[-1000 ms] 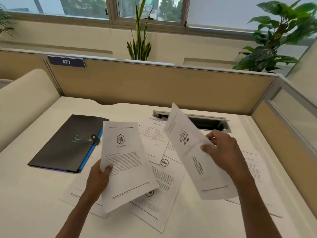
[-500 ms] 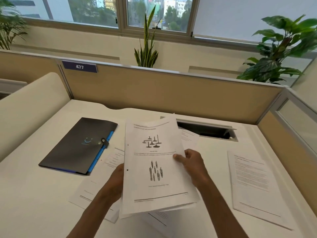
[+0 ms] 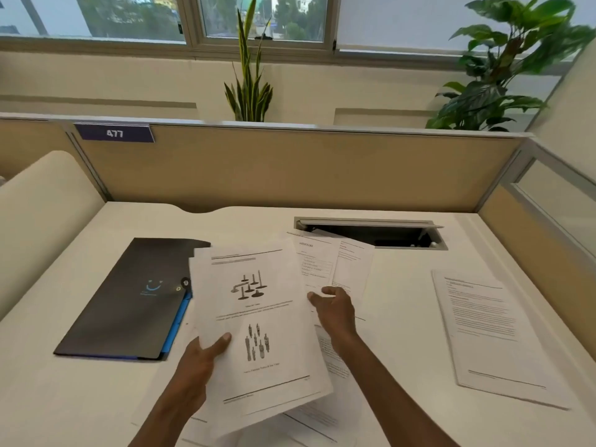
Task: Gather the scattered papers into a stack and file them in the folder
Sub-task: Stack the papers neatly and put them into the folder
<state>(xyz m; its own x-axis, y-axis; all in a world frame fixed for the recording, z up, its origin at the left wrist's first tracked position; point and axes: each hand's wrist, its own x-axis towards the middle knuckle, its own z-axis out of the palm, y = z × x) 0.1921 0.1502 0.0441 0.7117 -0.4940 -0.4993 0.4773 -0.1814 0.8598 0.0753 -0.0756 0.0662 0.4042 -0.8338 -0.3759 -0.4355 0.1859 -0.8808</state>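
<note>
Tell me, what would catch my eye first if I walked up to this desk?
Probably the printed sheet with drawings of parts, held up in the middle by the left hand, while the right hand reaches to the papers lying behind it. Next, the dark folder lying closed on the left of the desk, and a separate sheet lying off to the right.

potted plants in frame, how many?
2. A tall spiky green snake plant stands behind the tan partition at centre; a broad-leafed green plant stands behind it at far right. Pots are hidden.
</note>
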